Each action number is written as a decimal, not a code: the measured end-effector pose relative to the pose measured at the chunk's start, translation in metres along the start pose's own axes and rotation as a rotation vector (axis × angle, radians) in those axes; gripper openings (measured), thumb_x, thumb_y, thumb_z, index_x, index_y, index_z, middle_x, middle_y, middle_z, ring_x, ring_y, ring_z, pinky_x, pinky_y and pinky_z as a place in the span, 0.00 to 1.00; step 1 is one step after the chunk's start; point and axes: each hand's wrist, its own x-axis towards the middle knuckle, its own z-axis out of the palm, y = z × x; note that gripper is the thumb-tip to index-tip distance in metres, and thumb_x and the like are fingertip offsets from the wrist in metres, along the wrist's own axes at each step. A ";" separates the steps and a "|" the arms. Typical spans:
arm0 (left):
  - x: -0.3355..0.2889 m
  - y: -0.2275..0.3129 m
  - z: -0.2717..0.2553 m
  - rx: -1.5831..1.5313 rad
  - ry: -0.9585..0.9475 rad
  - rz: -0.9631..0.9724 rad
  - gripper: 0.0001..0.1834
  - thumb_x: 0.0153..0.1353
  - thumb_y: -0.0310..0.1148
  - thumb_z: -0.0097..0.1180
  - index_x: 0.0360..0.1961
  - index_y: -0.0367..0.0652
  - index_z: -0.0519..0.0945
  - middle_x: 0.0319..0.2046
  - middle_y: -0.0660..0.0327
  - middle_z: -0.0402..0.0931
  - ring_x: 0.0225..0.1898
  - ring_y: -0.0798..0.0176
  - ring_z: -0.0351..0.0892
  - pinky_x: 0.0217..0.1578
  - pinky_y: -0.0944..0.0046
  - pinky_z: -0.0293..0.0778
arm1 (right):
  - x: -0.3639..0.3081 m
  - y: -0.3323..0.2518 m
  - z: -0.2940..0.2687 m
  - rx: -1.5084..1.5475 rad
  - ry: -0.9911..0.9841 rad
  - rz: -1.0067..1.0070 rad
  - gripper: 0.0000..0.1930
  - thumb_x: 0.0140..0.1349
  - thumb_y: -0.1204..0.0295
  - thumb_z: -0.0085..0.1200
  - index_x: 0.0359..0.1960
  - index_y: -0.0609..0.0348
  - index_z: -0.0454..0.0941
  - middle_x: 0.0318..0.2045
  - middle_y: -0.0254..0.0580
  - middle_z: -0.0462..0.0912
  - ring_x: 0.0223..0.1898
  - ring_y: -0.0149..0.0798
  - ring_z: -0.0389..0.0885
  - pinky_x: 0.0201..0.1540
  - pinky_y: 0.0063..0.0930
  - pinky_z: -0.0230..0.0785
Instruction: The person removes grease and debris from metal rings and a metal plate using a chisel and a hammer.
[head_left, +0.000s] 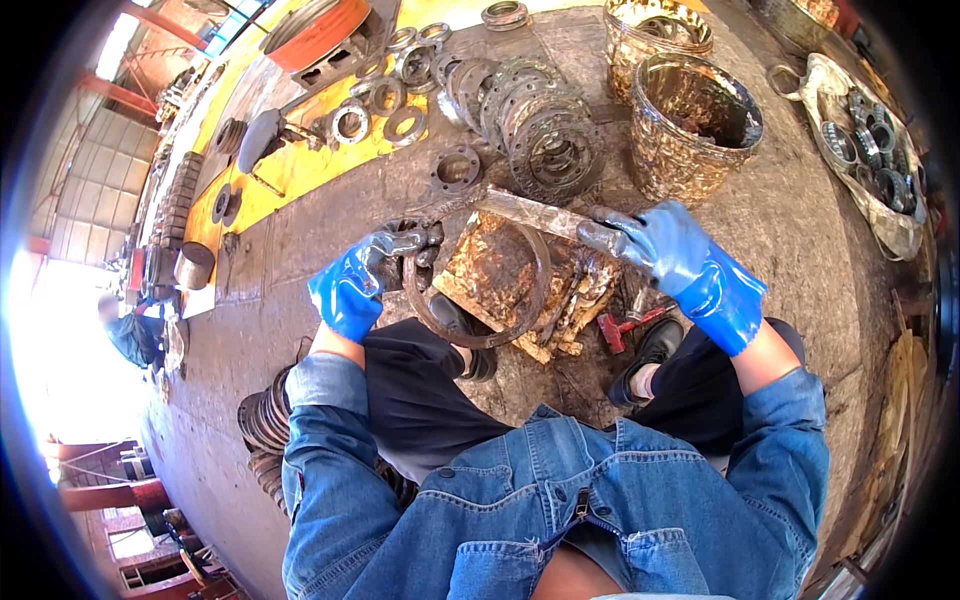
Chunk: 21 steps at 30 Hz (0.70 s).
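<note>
Metal ring (543, 280) partly hidden by left hand (362, 278)

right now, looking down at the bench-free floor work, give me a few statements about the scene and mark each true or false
1. The left hand holds a metal ring. True.
2. The right hand holds a cloth. False: it holds a flat metal bar.
3. A red hammer lies near the right shoe. True.
4. The nearer grimy bucket stands left of the ring. False: it stands to the right.
</note>
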 end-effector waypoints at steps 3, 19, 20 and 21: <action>-0.007 0.001 0.010 0.147 0.033 0.053 0.17 0.58 0.31 0.56 0.50 0.44 0.75 0.30 0.59 0.79 0.31 0.56 0.80 0.30 0.58 0.74 | 0.002 -0.002 -0.001 0.010 -0.046 0.000 0.25 0.61 0.68 0.46 0.62 0.36 0.64 0.25 0.44 0.79 0.25 0.49 0.79 0.28 0.42 0.73; 0.050 -0.022 0.064 1.177 0.306 0.471 0.17 0.61 0.28 0.55 0.52 0.41 0.75 0.43 0.60 0.79 0.41 0.62 0.78 0.41 0.67 0.73 | 0.013 0.053 0.066 1.859 0.936 1.003 0.18 0.64 0.62 0.54 0.52 0.58 0.75 0.30 0.38 0.83 0.26 0.32 0.80 0.25 0.24 0.71; 0.067 -0.019 0.080 0.770 0.224 0.450 0.17 0.61 0.29 0.55 0.51 0.39 0.75 0.44 0.60 0.78 0.41 0.63 0.78 0.41 0.67 0.73 | 0.013 0.069 0.062 1.975 1.069 1.266 0.17 0.66 0.58 0.51 0.45 0.59 0.76 0.30 0.42 0.83 0.23 0.36 0.80 0.21 0.28 0.72; 0.082 -0.015 0.091 0.367 0.134 0.410 0.16 0.61 0.29 0.56 0.51 0.38 0.75 0.44 0.60 0.78 0.41 0.63 0.78 0.41 0.68 0.74 | 0.003 0.091 0.068 2.160 1.213 1.364 0.17 0.67 0.57 0.49 0.42 0.59 0.76 0.29 0.43 0.83 0.21 0.37 0.79 0.19 0.29 0.72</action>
